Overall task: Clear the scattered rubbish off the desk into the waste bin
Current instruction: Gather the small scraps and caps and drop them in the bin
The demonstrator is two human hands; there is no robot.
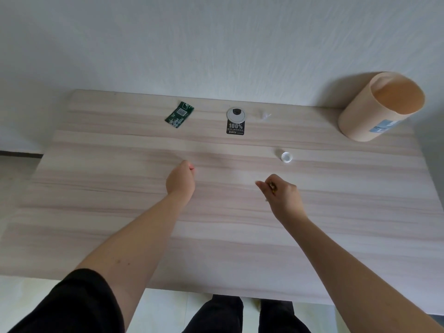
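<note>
A beige cylindrical waste bin [374, 109] stands on the desk's far right corner, its mouth open. A green wrapper [179, 114] lies at the far left. A black tag reading "100%" [235, 127] sits mid-back, with a small clear plastic scrap [264, 115] to its right. A clear bottle cap [286, 157] rests ahead of my right hand. My left hand [180, 179] is curled shut over the desk's middle, a tiny pink bit showing at its fingertips. My right hand [281, 194] pinches a small brown-and-yellow scrap.
The light wood desk [120, 224] runs up to a white wall. A round grey cable grommet [236, 114] is set in the desk just behind the black tag. My legs and the pale floor show below the near edge.
</note>
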